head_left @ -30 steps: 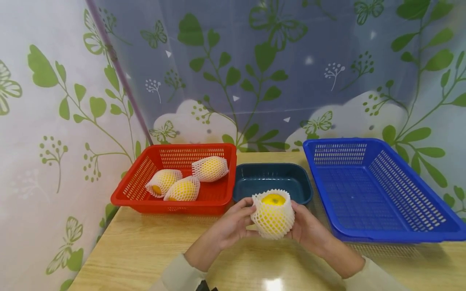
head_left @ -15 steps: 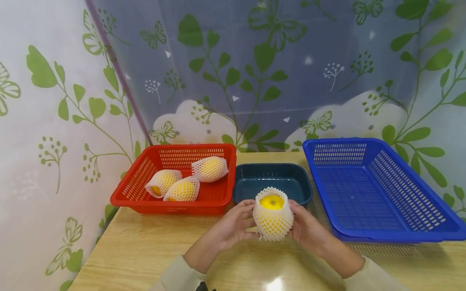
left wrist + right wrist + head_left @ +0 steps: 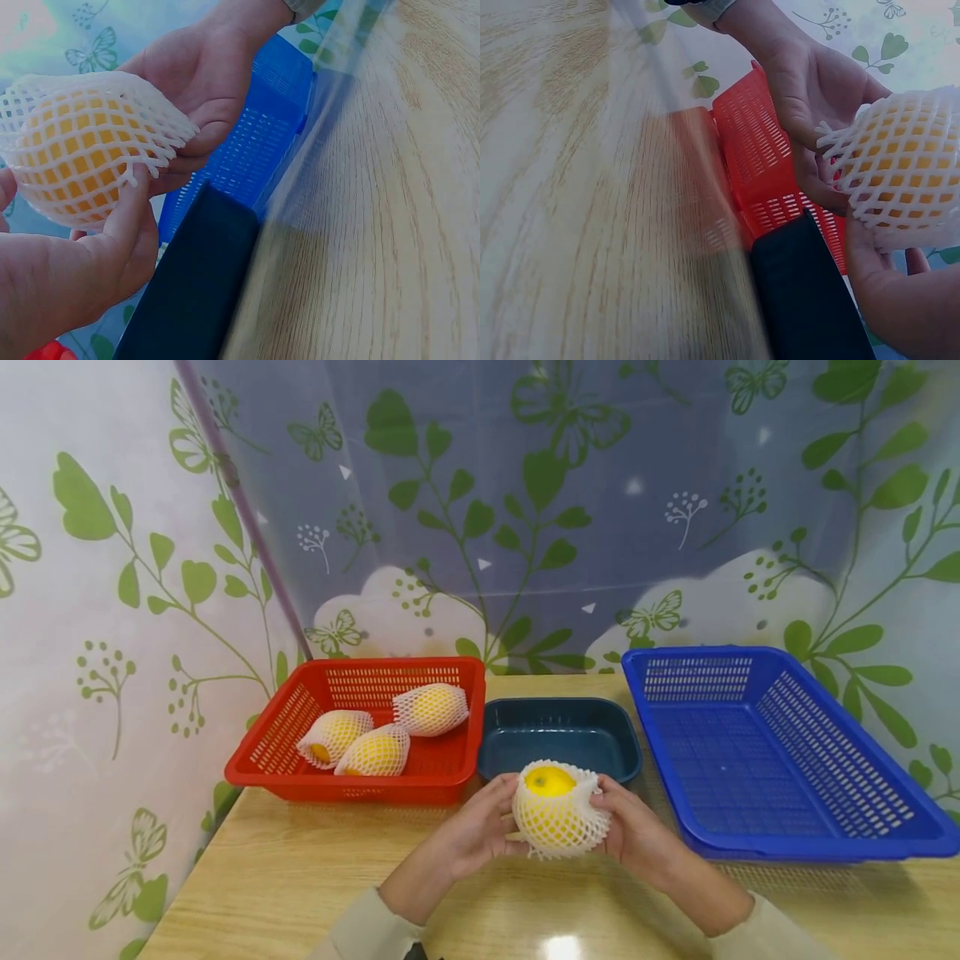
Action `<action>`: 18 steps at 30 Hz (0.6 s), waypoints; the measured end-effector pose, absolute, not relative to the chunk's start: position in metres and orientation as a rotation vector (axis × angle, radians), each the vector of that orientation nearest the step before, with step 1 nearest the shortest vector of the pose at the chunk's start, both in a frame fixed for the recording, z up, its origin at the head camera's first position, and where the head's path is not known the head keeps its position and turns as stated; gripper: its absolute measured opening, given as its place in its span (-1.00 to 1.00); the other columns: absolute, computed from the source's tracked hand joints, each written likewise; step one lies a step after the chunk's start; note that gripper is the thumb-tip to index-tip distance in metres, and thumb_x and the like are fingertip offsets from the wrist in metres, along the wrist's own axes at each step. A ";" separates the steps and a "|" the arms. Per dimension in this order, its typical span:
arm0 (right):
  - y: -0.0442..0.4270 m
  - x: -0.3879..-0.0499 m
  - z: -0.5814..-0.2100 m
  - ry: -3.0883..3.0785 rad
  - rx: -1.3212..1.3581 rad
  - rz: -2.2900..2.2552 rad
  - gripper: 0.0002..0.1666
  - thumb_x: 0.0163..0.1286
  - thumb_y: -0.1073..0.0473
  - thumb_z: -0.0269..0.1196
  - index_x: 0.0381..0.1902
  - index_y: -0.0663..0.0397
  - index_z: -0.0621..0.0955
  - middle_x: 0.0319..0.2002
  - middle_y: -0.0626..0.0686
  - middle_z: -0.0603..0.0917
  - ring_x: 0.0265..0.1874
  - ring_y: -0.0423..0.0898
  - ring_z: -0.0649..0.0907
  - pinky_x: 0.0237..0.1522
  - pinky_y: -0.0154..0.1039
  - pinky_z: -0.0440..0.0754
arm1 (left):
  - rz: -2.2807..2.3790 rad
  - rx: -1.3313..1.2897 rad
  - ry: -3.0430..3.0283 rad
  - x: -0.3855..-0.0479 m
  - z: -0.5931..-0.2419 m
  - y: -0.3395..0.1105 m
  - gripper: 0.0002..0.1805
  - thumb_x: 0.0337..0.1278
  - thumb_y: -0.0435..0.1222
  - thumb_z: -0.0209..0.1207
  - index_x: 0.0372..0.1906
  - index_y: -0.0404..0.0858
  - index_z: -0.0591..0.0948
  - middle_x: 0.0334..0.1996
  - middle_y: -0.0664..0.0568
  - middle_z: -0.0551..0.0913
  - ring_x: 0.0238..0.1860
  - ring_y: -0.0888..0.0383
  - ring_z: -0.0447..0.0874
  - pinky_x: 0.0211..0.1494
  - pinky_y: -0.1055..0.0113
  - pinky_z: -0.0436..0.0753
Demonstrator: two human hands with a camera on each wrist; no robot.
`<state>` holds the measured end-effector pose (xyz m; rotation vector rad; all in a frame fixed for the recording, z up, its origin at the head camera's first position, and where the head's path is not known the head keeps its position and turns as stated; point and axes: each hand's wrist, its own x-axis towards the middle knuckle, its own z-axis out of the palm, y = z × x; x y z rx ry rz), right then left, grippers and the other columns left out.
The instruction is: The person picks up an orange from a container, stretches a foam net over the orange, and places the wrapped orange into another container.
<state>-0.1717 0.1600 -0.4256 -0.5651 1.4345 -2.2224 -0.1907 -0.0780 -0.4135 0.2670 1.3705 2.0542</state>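
In the head view, a round yellow fruit (image 3: 561, 814) in a white foam net sleeve is held between both hands, above the table and in front of the dark teal tub. My left hand (image 3: 480, 827) grips its left side, thumb low against the net in the left wrist view. My right hand (image 3: 636, 827) holds the right side, with fingertips at the sleeve's edge. The sleeve's open end faces up and slightly left, baring the fruit's top and its stem spot. Part of each hand's fingers is hidden behind the fruit.
A red basket (image 3: 352, 792) at the left holds three netted yellow fruits (image 3: 375, 752). The dark teal tub (image 3: 558, 727) stands in the middle, and a large blue basket (image 3: 742, 768) at the right. All sit on a wooden table (image 3: 300, 877) before a patterned curtain.
Between the hands, the netted fruit has turned so its bare top tips leftward. My right fingers have shifted onto the sleeve's edge. The baskets and tub stay in place.
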 end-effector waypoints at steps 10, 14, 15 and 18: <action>0.159 -0.171 -0.427 1.448 -0.532 -2.204 -0.65 0.56 0.11 -0.26 0.15 -0.21 0.38 -0.05 -0.11 0.63 -0.09 -0.19 0.64 -0.02 -0.24 0.62 | 2.068 0.255 1.364 -0.190 -0.415 -0.078 -0.67 0.45 -0.07 -0.05 0.16 -0.11 0.34 0.10 -0.05 0.47 0.01 0.01 0.50 0.14 -0.03 0.55; 0.158 -0.171 -0.427 1.450 -0.527 -2.200 -0.64 0.56 0.10 -0.28 0.16 -0.22 0.37 -0.04 -0.12 0.62 -0.07 -0.20 0.63 0.00 -0.24 0.60 | 2.068 0.258 1.367 -0.191 -0.416 -0.078 -0.67 0.44 -0.07 -0.03 0.15 -0.12 0.35 0.11 -0.07 0.46 0.03 -0.01 0.49 0.16 -0.06 0.54; 0.158 -0.171 -0.427 1.449 -0.528 -2.199 -0.64 0.56 0.10 -0.28 0.16 -0.22 0.38 -0.04 -0.12 0.62 -0.07 -0.20 0.62 0.01 -0.24 0.60 | 2.069 0.261 1.368 -0.192 -0.416 -0.078 -0.66 0.43 -0.07 -0.02 0.16 -0.12 0.35 0.11 -0.07 0.46 0.03 -0.01 0.49 0.16 -0.06 0.54; 0.158 -0.172 -0.429 1.438 -0.543 -2.192 -0.63 0.57 0.07 -0.31 0.14 -0.24 0.39 -0.05 -0.14 0.61 -0.08 -0.20 0.61 -0.03 -0.26 0.60 | 2.063 0.276 1.374 -0.192 -0.416 -0.078 -0.64 0.45 -0.10 -0.04 0.19 -0.15 0.33 0.08 -0.06 0.46 0.02 -0.01 0.50 0.11 -0.02 0.57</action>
